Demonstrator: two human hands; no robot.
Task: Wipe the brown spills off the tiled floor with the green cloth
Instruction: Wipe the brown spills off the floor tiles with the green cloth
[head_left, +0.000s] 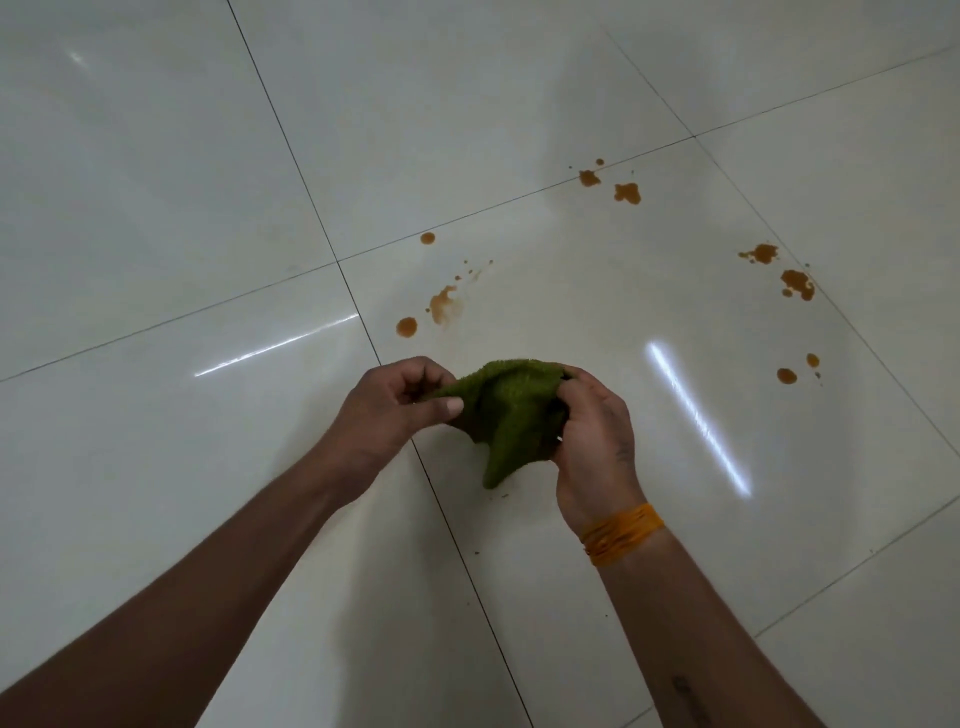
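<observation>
Head view: green cloth, bunched, held between both hands above the white tiled floor; left hand pinches its left edge with thumb over curled fingers, right hand grips its right side with fingers curled in, an orange thread band on that wrist. Brown spills lie on the tile just beyond the cloth, with further patches toward the upper right and right.
</observation>
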